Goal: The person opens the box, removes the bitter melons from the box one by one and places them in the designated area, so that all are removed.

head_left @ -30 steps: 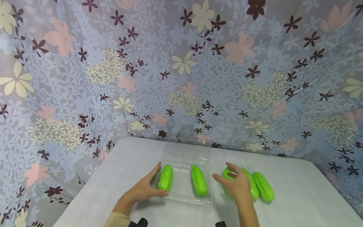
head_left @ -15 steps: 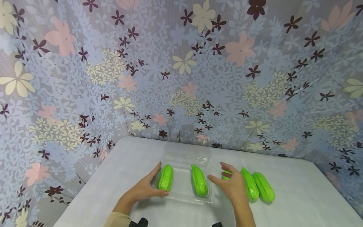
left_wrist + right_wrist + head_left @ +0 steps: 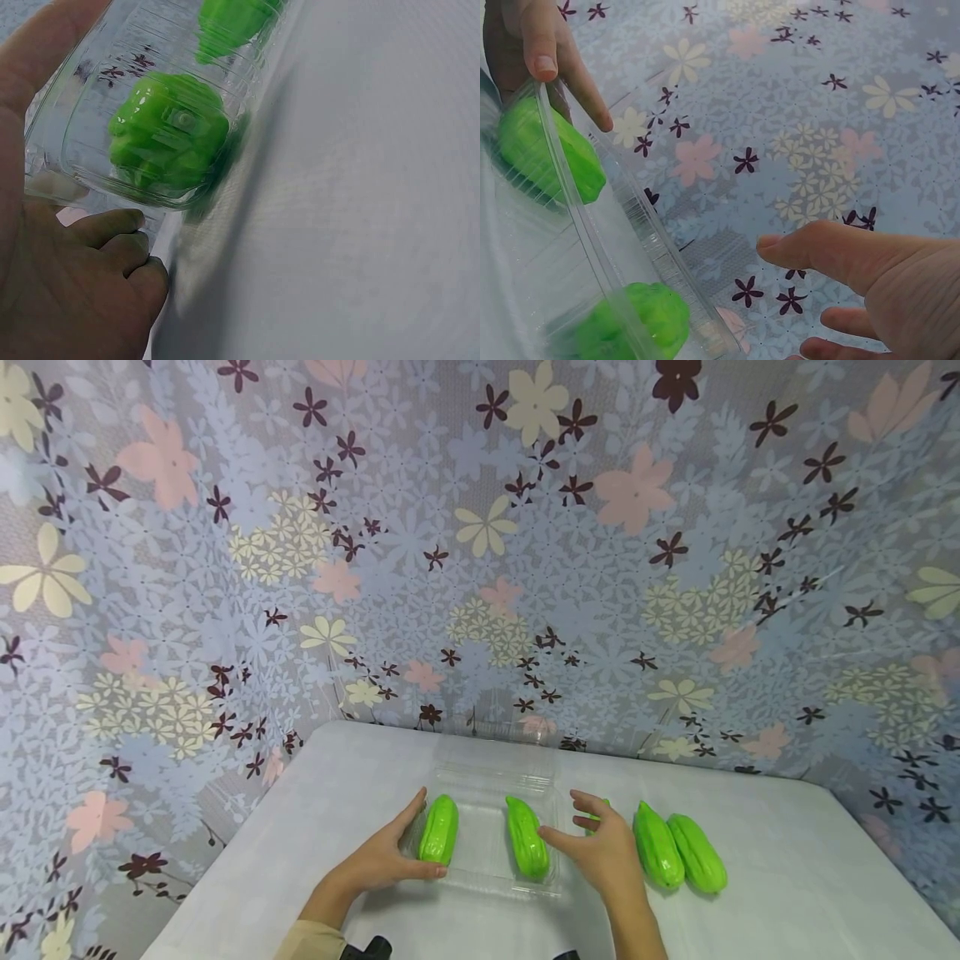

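2 green vegetables [image 3: 528,842] lie in the clear box [image 3: 480,839] on the table [image 3: 795,868]. The left hand [image 3: 381,860] grips its left side; the right hand [image 3: 606,852], holding nothing, hovers by its right. The plastic is probably light, bendy and slick, best taken by opposite walls.

two vegetables [image 3: 438,832] lie in the box [image 3: 482,843], three others [image 3: 658,847] right of it.
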Tool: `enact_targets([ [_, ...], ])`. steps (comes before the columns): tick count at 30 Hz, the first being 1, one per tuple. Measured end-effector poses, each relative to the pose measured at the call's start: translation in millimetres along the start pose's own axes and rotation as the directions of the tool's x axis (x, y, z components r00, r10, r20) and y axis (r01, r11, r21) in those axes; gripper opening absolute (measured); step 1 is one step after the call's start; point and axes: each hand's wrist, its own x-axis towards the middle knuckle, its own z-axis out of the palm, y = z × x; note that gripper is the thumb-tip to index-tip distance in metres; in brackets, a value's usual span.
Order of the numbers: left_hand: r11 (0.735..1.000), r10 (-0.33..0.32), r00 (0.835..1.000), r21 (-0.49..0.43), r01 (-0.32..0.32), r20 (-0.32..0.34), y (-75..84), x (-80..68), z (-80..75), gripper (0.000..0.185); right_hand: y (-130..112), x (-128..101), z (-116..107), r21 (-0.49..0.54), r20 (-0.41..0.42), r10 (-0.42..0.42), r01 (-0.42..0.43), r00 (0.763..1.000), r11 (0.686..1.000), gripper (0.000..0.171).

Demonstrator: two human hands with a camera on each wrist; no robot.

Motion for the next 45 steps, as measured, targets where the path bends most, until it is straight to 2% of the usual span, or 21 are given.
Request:
enact_targets([
  [8, 1.000, 0.003, 1.000, -0.013, -0.003, -0.001, 3.3, -1.4, -0.4, 0.121, -3.1, -3.0, 0.3, -0.003, 0.000, 0.009, -0.009, 1.000, 1.000, 0.078],
  [19, 1.000, 0.008, 1.000, -0.009, -0.008, -0.003, 3.8, -1.6, -0.7, 0.122, -7.8, -5.6, 4.5, 0.043, 0.027, -0.012, 0.011, 1.000, 0.999, 0.079],
  [36, 1.000, 0.004, 1.000, -0.006, -0.004, 0.006, -1.1, -1.0, 0.2, 0.121, -13.3, -8.9, 14.9, -0.006, 0.055, -0.005, 0.005, 0.998, 1.000, 0.079],
  [45, 1.000, 0.007, 1.000, -0.016, -0.007, 0.001, -0.2, -0.5, -0.1, 0.122, -14.5, -10.5, 23.7, -0.044, 0.050, -0.049, 0.051, 0.998, 0.998, 0.081],
])
